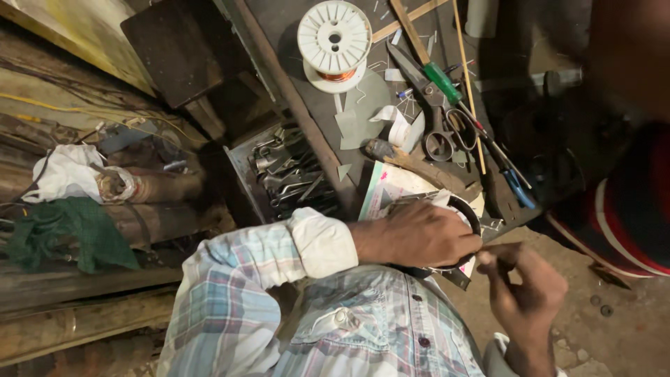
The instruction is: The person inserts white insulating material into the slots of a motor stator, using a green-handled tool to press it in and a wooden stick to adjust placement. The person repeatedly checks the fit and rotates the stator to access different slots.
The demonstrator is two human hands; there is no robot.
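Head view: left hand (419, 234) fingers (466, 244) lie over the black ring (474, 213).

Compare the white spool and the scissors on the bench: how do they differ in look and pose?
The white spool is round plastic, standing on end with orange-brown wire wound on its core; the scissors are long dark metal, lying flat. The spool stands by itself at the bench's far end, while the scissors lie among scraps, beside a green-handled screwdriver. Neither is touched by a hand.
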